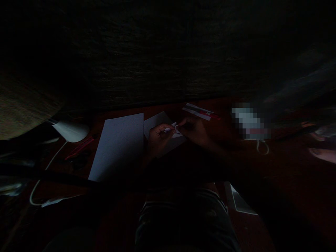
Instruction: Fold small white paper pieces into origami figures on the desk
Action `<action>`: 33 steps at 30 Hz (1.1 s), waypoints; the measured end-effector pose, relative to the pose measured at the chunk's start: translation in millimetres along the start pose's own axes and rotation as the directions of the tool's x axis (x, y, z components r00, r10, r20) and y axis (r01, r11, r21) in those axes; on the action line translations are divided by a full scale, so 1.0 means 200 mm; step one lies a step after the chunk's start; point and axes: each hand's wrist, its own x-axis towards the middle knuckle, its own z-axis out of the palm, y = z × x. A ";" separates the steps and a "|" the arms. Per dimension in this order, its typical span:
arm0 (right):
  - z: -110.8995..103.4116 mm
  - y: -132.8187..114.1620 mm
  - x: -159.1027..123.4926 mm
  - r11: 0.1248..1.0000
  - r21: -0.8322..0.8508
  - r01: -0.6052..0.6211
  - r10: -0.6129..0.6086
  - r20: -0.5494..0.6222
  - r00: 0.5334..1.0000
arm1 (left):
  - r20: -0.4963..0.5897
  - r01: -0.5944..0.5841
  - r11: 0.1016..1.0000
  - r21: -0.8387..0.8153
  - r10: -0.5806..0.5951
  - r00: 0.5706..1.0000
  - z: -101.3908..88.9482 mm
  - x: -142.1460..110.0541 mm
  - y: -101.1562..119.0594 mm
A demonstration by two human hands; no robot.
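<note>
In the dim light, my left hand (pixel 159 135) pinches a small folded piece of white paper (pixel 174 128) from the left. The fingertips of my right hand (pixel 195 130) close on the same paper from the other side. Beneath both hands lies a pale sheet (pixel 157 119), turned at an angle and partly covered by my left hand. A larger white sheet (pixel 119 141) is flat to the left of it, its near part in shadow. The fine folds of the small paper are too dark to make out.
Beyond my right hand are a pale strip (pixel 194 110) and a red, pen-like object (pixel 216 116). A white cone-shaped object (pixel 72 131) with a cable (pixel 49 164) stands left, near a red item (pixel 80 147). At right are a blurred-out patch (pixel 248 120) and another person's bare foot or hand (pixel 322 154).
</note>
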 end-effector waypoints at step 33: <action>0.02 -0.04 -0.01 0.981 0.167 -0.096 0.080 0.100 0.992 | 0.077 0.183 0.964 -0.192 -0.172 0.982 0.02 0.00 0.03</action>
